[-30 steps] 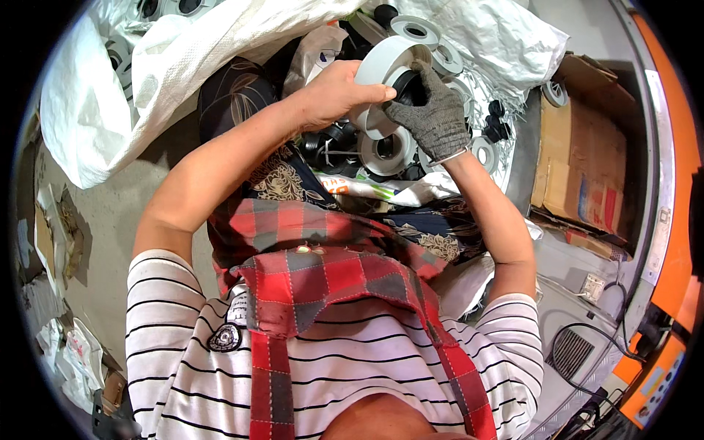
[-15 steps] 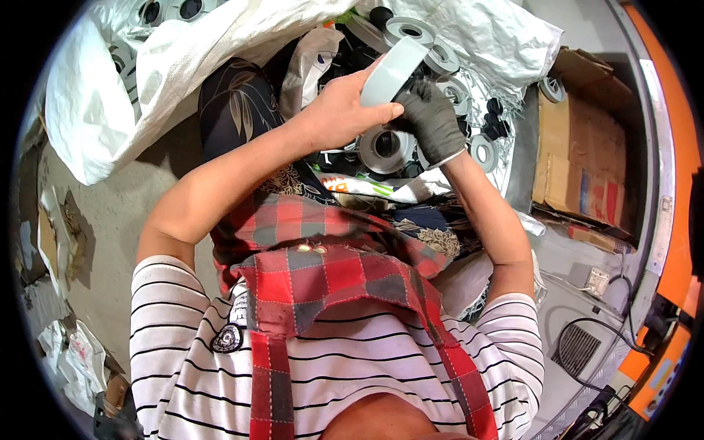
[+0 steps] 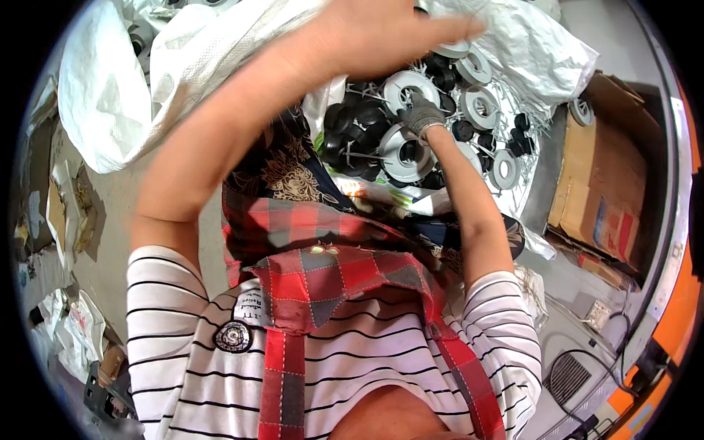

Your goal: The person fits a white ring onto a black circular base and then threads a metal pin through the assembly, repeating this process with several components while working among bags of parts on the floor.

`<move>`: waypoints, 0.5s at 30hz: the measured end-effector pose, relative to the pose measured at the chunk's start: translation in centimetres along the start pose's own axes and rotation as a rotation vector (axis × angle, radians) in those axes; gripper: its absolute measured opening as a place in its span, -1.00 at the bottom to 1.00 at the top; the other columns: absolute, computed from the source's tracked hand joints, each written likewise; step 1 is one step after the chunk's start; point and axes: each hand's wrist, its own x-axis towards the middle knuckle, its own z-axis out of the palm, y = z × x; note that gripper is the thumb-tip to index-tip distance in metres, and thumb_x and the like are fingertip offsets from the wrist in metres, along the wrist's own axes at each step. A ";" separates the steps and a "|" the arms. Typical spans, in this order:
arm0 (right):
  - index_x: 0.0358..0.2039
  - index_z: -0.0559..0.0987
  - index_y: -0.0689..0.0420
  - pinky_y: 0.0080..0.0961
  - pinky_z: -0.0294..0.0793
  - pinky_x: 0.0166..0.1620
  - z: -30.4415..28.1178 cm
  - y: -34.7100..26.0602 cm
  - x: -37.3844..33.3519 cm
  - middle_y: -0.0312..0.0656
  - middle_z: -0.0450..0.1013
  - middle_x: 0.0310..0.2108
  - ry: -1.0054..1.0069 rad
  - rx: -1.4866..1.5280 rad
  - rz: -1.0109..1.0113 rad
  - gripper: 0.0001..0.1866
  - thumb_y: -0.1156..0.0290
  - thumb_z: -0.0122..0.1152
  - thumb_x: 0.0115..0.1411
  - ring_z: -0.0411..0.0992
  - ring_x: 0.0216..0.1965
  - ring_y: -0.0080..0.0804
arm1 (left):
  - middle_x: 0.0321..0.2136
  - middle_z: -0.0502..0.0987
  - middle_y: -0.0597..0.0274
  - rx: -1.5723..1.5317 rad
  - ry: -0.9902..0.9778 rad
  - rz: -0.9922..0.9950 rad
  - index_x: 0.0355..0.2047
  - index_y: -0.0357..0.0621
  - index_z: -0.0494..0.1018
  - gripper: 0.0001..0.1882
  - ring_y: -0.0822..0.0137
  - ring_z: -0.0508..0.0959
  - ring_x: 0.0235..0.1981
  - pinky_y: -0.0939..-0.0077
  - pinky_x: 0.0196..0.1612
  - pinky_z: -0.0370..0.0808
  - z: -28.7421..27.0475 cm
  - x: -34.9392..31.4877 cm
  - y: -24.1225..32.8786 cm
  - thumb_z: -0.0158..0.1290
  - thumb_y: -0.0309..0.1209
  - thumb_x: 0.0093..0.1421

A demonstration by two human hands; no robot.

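My left hand (image 3: 385,33) is smeared by motion at the top edge, its thumb stretched to the right and its other fingers out of sight. No held thing shows in it. My right hand (image 3: 423,117), in a dark grey glove, reaches into the pile, fingers hooked over the near rim of a grey plastic ring (image 3: 394,89). Just below this hand lies another grey ring (image 3: 396,166) with a dark centre. More grey rings (image 3: 480,108) lie to the right among black round plastic pieces (image 3: 357,117) and thin white strips.
White woven sacking (image 3: 110,110) spreads at the upper left, and more white sheeting (image 3: 543,44) lies at the upper right. An open cardboard box (image 3: 598,183) stands on the right, a grey ring (image 3: 581,112) at its rim. Paper scraps (image 3: 81,330) litter the lower left.
The grey ring my left hand held up is no longer seen there. That hand has swung up to the top edge. My right hand has come away from it and down onto another ring.
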 end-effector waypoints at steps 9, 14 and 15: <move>-0.04 0.38 -0.06 -0.17 0.22 0.07 0.9 -0.9 -0.5 0.01 0.38 -0.06 0.280 -0.333 -0.312 -0.37 0.06 0.25 -0.17 0.33 0.00 -0.07 | -0.07 0.44 -0.06 -0.345 -0.134 -0.634 0.03 -0.44 0.28 -0.37 0.25 0.45 -0.03 0.48 0.04 0.35 8.3 -5.1 -10.0 0.13 -0.23 0.04; -0.11 0.45 0.16 -0.24 0.41 -0.12 -4.1 2.3 -0.6 0.01 0.49 -0.29 0.541 0.103 -0.259 -0.43 0.16 0.24 -0.16 0.44 -0.21 -0.02 | -0.06 0.43 -0.04 -0.357 -0.225 -0.798 0.06 -0.41 0.27 -0.37 0.27 0.44 -0.03 0.50 0.04 0.33 8.2 -3.3 -8.8 0.13 -0.26 0.05; -0.11 0.45 0.18 -0.24 0.43 -0.13 -6.0 3.5 -1.0 0.06 0.48 -0.30 0.510 0.131 -0.317 -0.46 0.16 0.17 -0.11 0.44 -0.25 0.02 | -0.11 0.45 -0.04 -0.358 -0.107 -0.783 0.00 -0.42 0.30 -0.39 0.26 0.46 -0.07 0.49 -0.02 0.37 8.4 -3.3 -8.8 0.14 -0.27 0.01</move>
